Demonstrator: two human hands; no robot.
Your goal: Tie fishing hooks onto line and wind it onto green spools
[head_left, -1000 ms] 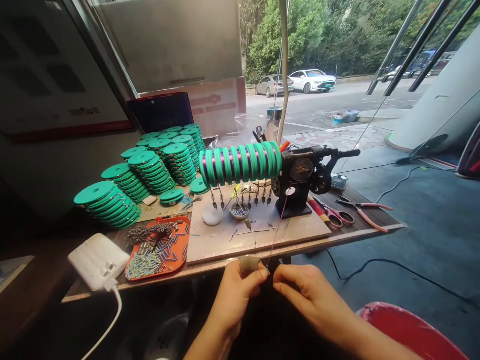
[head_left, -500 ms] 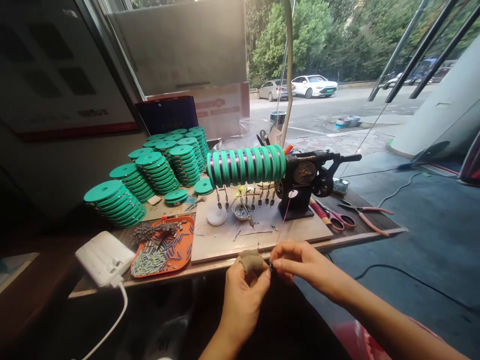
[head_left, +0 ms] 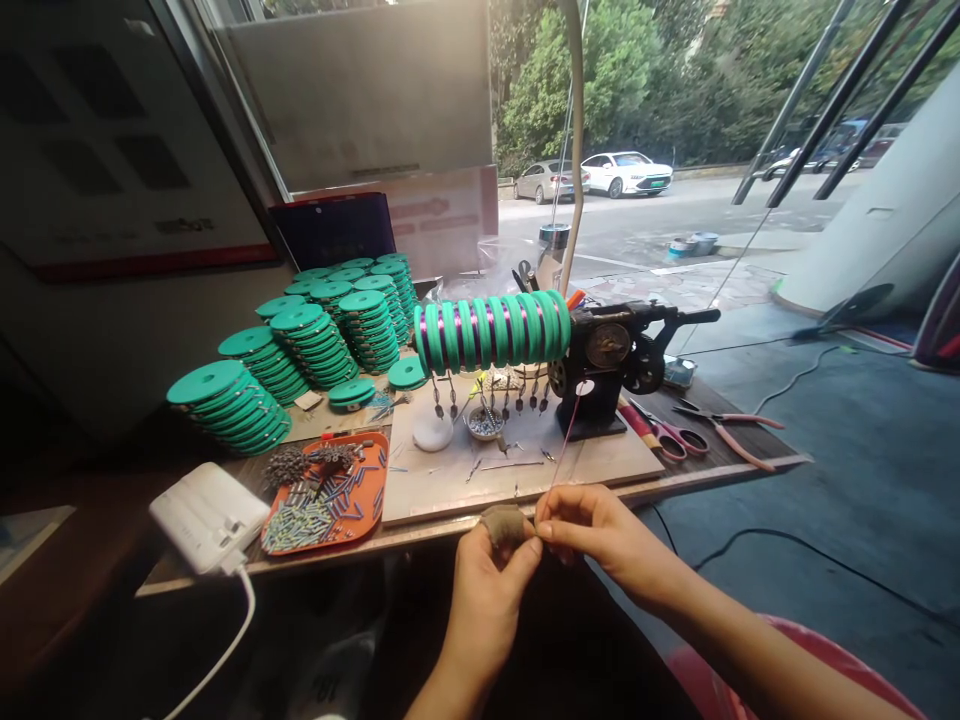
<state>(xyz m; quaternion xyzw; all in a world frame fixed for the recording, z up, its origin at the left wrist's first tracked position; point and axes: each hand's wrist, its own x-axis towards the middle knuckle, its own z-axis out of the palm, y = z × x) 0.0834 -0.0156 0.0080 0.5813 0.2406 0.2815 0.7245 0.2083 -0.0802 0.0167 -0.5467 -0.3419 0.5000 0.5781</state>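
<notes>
My left hand [head_left: 491,585] is closed in a pinch at the table's front edge, with a brown cloth finger cover [head_left: 504,522] over its index finger. What its fingertips hold is too small to make out. Touching those fingertips, my right hand [head_left: 592,525] pinches a thin pink fishing line [head_left: 568,448]. That line runs up to the black hand-cranked winder [head_left: 600,345]. On the winder's shaft sits a row of green foam spools [head_left: 491,330] wound with purple line, and small dark sinkers [head_left: 520,405] dangle below them.
Stacks of green spools [head_left: 311,340] stand at the back left. An orange tray [head_left: 379,450] holds small metal parts, beside a white power bank [head_left: 206,515]. A small bowl [head_left: 486,428] and a white disc [head_left: 433,433] lie on the board. Scissors [head_left: 679,440] and pliers [head_left: 731,430] lie right.
My right hand has drawn in slightly to the left, against the left fingertips. The dark bit between the hands no longer shows. The pink line now shows more clearly down to my right fingers.
</notes>
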